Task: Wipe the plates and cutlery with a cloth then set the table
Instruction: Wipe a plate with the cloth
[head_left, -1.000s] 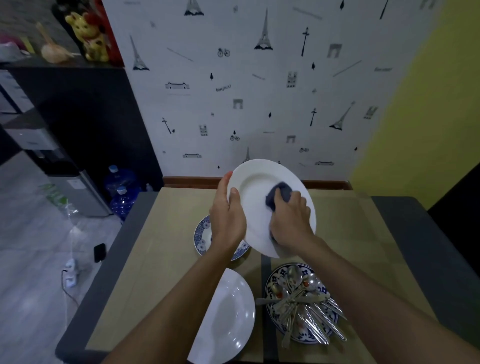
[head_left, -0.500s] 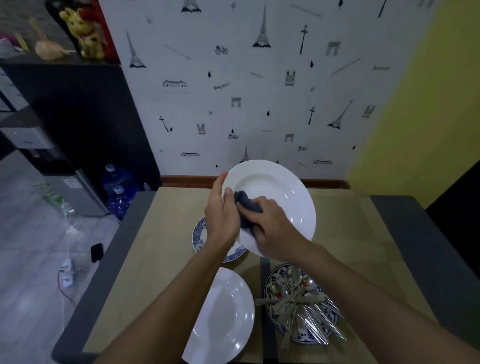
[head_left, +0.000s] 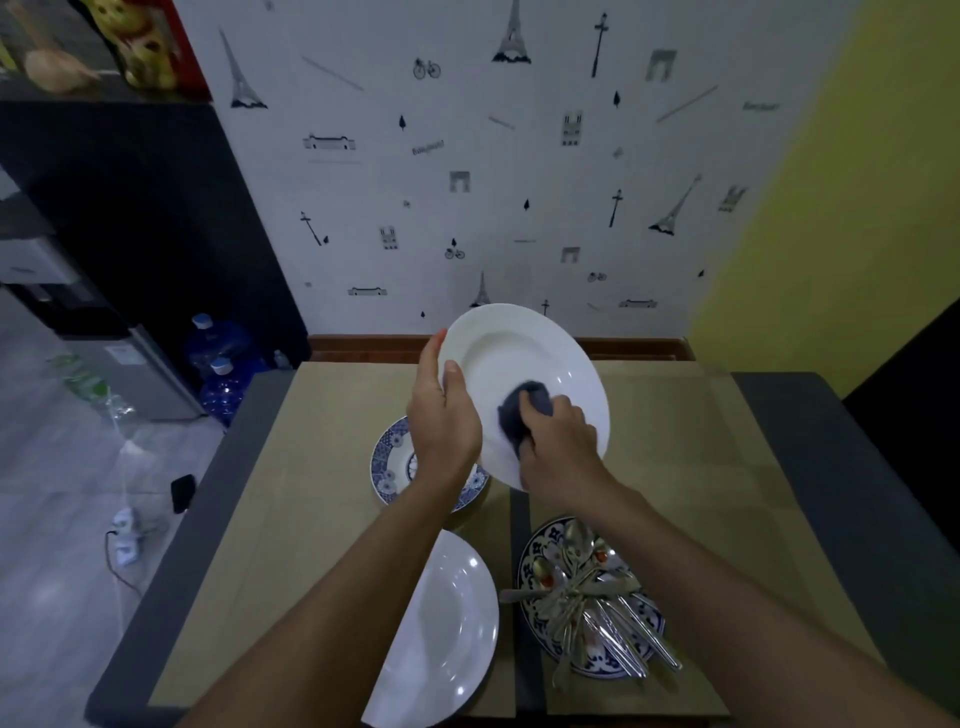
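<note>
A white plate is held tilted up above the table. My left hand grips its left rim, thumb on the face. My right hand holds a dark blue cloth bunched against the lower middle of the plate's face. Below my hands a blue-patterned plate lies on the table, partly hidden by my left wrist. A second white plate lies near the front edge. To its right, a blue-patterned plate carries a heap of spoons and forks.
The table has a tan mat top with a grey border and stands against a wall with Eiffel Tower wallpaper. Blue water bottles and a black cabinet stand on the left. A power strip lies on the floor.
My right hand slid the cloth across the plate's face, first to the left rim by my left thumb, then back to the lower middle. The plate stays held up.
</note>
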